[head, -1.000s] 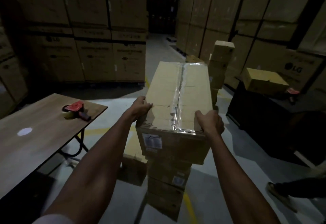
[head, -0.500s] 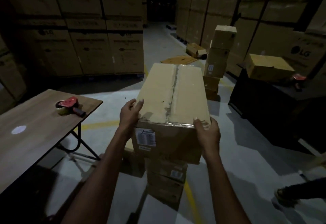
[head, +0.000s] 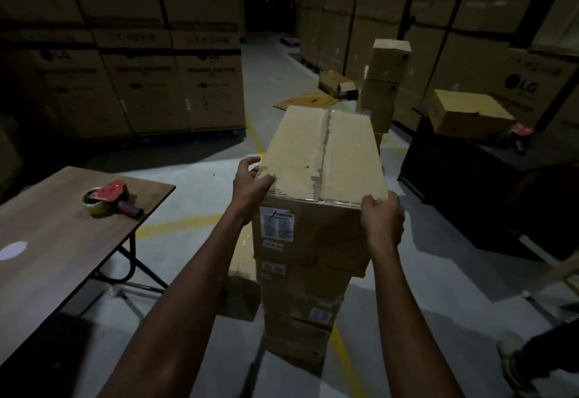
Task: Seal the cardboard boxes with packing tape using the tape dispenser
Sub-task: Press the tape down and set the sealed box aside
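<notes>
A long cardboard box (head: 300, 159) with clear tape down its top seam lies on top of a stack of boxes (head: 300, 310) in front of me. My left hand (head: 250, 186) grips its near left corner, thumb on the top face. My right hand (head: 383, 222) holds the near right corner, fingers curled over the edge. The red tape dispenser (head: 108, 198) with its roll lies on the wooden table (head: 47, 259) to my left, apart from both hands.
Tall walls of large stacked cartons (head: 141, 68) stand behind and to the right. A second stack of small boxes (head: 383, 84) rises beyond. A dark table (head: 470, 184) on the right bears another box (head: 466, 115). Another person's foot (head: 517, 366) shows at lower right.
The taped box has come lower and sits on the stack. Both hands have slid to its near corners. The view has tilted down and drawn back a little.
</notes>
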{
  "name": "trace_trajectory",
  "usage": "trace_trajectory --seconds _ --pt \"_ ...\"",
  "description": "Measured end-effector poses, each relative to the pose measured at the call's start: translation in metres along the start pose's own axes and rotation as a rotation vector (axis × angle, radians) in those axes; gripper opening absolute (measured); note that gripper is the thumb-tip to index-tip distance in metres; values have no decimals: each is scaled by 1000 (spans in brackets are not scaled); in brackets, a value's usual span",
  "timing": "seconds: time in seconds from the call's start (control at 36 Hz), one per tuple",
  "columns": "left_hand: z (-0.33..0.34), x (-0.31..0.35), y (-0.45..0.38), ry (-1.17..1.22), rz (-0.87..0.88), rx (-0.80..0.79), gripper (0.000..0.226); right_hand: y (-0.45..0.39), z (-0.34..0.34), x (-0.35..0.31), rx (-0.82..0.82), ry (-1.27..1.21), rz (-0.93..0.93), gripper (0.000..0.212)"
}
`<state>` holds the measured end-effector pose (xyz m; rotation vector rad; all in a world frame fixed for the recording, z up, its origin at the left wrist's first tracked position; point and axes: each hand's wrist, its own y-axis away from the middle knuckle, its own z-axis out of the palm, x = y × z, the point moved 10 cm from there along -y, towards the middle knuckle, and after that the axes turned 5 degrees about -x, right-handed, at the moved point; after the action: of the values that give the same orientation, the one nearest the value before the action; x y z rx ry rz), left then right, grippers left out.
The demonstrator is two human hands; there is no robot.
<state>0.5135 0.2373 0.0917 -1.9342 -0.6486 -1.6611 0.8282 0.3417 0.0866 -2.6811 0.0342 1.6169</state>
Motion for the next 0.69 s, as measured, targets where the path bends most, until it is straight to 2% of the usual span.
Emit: trace_trajectory --seconds 0.08,0.17,0.28,0.39,0.53,0.61,0.69 --pt "6 -10 -6 56 7 -70 54 25 4 -36 143 391 -102 48" --pt "4 -19 -11 186 16 -121 47 52 44 -74 110 528 -230 41" --pt "-21 -34 -29 251 -20 -137 34 84 109 -119 67 498 -349 34" --pt "-74 -62 -59 245 -80 -140 30 104 182 -171 -2 324 -503 34" --pt "-167 -124 -113 126 -185 -23 22 111 294 -208 -79 171 -635 26" --pt "-218 -176 -142 83 -292 101 22 95 375 -189 -179 77 -527 24" --pt "-250 -237 -167 2 -404 144 27 64 459 -136 -310 -21 -220 25"
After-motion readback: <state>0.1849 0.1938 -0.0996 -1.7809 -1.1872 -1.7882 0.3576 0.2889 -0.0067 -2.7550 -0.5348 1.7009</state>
